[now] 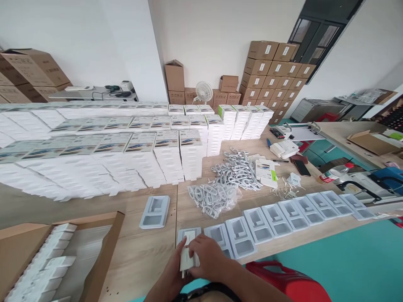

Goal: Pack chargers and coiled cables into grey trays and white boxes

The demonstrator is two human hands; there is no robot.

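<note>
Head view (angled down) faces across the table (132,243); hands (208,255) close below.

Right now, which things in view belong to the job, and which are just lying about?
Job, by the look of it:
- white plug, between left hand and right hand
- grey trays
- cables
- printed boxes
- open carton

Probably just about:
- phone
- bottle
- fan

The charger (187,260) is white, the trays (260,229) pale blue-grey, and the coiled cables (241,170) light grey. White boxes (192,164) carry blue-and-brown printed tops, a few edged lime green. Wood grain patterns the light-brown tabletop (132,251); the floor (349,251) is teal.
</note>
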